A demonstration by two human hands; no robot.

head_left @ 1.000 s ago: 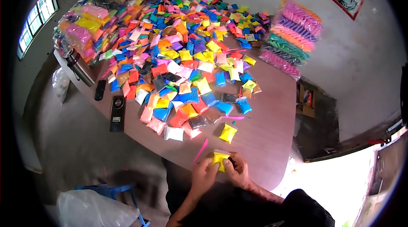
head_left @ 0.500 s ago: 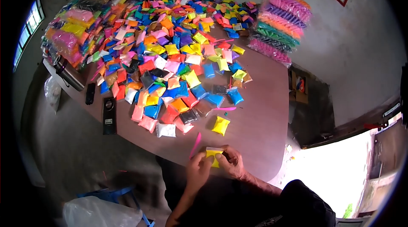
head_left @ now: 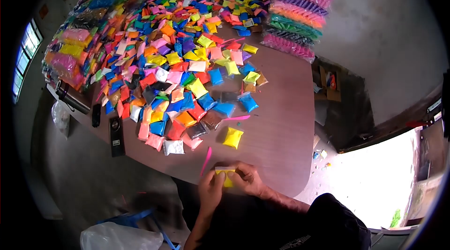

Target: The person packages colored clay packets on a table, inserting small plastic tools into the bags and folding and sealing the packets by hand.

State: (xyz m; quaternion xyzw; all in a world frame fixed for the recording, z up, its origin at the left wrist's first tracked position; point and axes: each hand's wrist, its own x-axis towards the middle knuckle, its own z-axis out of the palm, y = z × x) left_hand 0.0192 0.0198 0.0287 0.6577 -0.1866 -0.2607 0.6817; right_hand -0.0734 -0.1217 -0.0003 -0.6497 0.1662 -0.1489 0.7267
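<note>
Close to my body, at the table's near edge, both hands hold one small clear packet with yellow filling (head_left: 228,182). My left hand (head_left: 212,188) grips its left side, and my right hand (head_left: 248,180) its right side. Both thumbs lie on the packet's front, just under its pale top strip. Fingers hide part of the packet. Just beyond my left hand lies a thin pink plastic tool (head_left: 206,160). A second yellow packet (head_left: 233,137) lies flat farther up the table, with another pink plastic tool (head_left: 237,118) behind it.
A large heap of coloured packets (head_left: 187,67) covers the table's (head_left: 286,109) left and far parts. Stacked bundles of coloured plastic pieces (head_left: 297,15) stand at the far right. Along the left edge are a steel flask (head_left: 72,96) and a black box (head_left: 116,136). A clear bag (head_left: 119,237) sits below.
The view has shifted, so the table's contents appear farther left. My left thumb now lies over the packet's front beside my right thumb. Both hands still hold the packet.
</note>
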